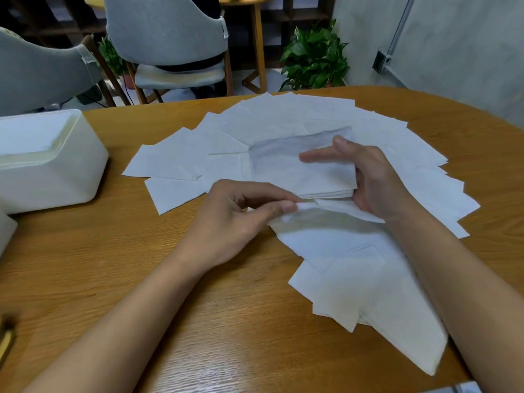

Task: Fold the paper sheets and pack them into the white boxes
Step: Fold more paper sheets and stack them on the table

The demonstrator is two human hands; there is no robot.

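Several white paper sheets (272,120) lie fanned out in a ring on the wooden table (85,279). In the ring's middle sits a small stack of folded sheets (300,174). My right hand (368,177) holds that stack at its right edge, thumb stretched over the top. My left hand (241,219) pinches the corner of a loose sheet (326,231) just in front of the stack, lifting its edge off the table. A white box (48,171) stands at the far left, open on top, with white paper showing inside.
Part of a second white box (5,231) shows at the left edge. Two grey chairs (167,35) and a potted green plant (314,58) stand beyond the table's far edge. A yellowish object (7,341) lies blurred at the lower left.
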